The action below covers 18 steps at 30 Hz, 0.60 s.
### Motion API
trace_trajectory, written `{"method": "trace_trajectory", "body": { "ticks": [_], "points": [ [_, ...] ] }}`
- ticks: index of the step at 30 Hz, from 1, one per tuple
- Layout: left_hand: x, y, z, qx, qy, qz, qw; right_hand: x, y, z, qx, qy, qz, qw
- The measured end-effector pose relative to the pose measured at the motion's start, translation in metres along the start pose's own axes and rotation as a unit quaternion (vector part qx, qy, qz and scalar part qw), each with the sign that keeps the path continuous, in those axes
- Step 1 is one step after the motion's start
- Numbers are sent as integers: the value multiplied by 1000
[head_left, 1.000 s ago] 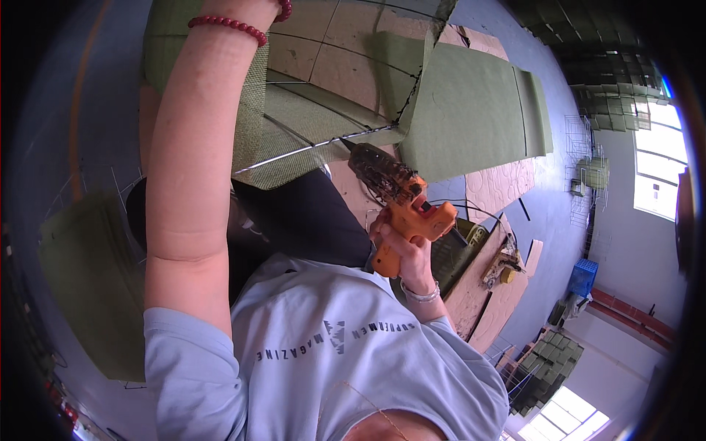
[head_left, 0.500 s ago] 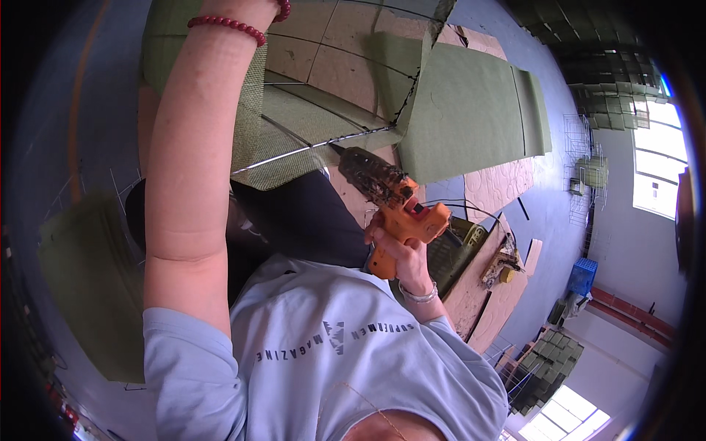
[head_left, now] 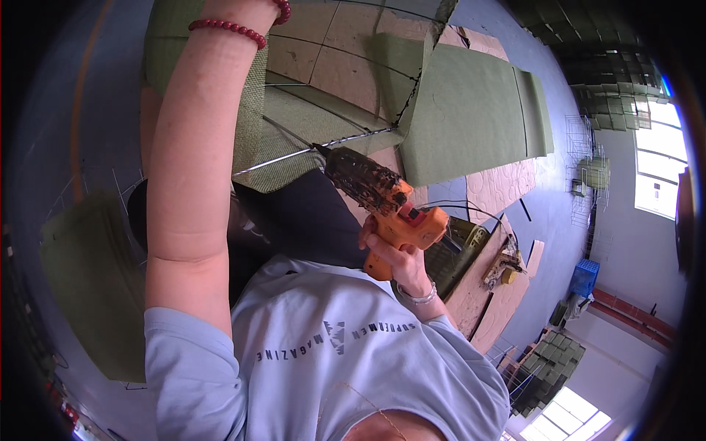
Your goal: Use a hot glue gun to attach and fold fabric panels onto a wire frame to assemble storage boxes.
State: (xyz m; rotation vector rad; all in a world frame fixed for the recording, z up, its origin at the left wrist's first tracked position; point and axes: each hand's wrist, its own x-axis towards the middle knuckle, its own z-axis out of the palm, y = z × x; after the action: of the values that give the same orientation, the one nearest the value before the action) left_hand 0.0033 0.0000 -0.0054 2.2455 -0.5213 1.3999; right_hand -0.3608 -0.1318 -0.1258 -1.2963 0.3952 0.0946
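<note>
1. Blue-grey floor (head_left: 551, 213) surrounds our work position. Pale boards (head_left: 507, 184) lie on it, a blue crate (head_left: 585, 278) stands off to the right, and 2 bright windows (head_left: 662, 169) show near the right rim.
2. Locate the glue gun (head_left: 379, 192) in front of our torso, right of our left forearm (head_left: 190, 176). Its nozzle (head_left: 321, 149) is at the wire rod (head_left: 276, 159) along the edge of the green mesh (head_left: 301, 132); we cannot confirm contact.
3. Right hand (head_left: 401, 259): our fingers are curled closed around the orange handle (head_left: 377, 267). We cannot tell whether the trigger is pressed.
4. Left hand: it lies beyond the top edge, past the red bead bracelet (head_left: 228, 28). We cannot tell how far its fingers open or what they hold.
5. Treat the gun as rigid and moderately heavy, probably nose-heavy. We grip only the handle; the blackened barrel (head_left: 360, 175) is likely hot and sticky.
6. Treat the mesh as light and flexible, the rod as slim and stiff. We take hold of bare rod, away from the dark beads (head_left: 354, 137), which may be tacky.
</note>
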Motion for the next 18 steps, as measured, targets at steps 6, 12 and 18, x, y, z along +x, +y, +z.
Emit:
{"method": "trace_trajectory", "body": {
  "ticks": [6, 12, 18],
  "points": [
    [-1, 0, -1, -5, 9, 2, 1000, 7, -10, 1, -21, -4, 11, 1000],
    [0, 3, -6, 7, -14, -9, 1000, 7, -20, -5, -73, -14, 24, 997],
    [-1, -2, -4, 7, 28, 21, 999, 0, -25, -9, -109, -16, 40, 993]
  ]
}}
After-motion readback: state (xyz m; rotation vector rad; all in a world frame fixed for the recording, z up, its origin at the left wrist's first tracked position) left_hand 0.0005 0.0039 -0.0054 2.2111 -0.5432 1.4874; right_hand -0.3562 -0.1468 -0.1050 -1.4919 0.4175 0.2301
